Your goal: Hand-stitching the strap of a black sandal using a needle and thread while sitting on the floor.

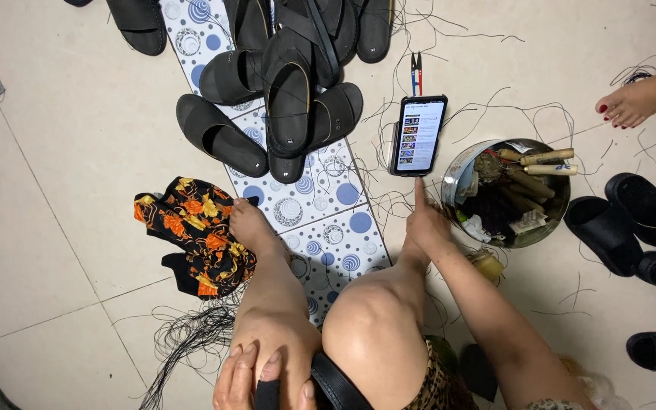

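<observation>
Fingers of your right hand (425, 222) are mostly curling in, with only the index finger stretching up to touch the lower edge of the phone (417, 135) — it is lying face up on the floor just right of centre frame, angled toward you so its lit screen is readable from where you are sitting. Your left hand (256, 376), at the bottom of the frame, is resting with its fingers together, flat over your knee and the edge of a black sandal strap (328, 383), pinning the piece in your lap. Just right of the phone, a round metal tin (457, 171) is holding wooden-handled tools (547, 158) within easy reach. Finished black sandals (290, 91) are piling up at the top on the patterned mat (328, 220) — and loose black threads (184, 342) are trailing at lower left.
</observation>
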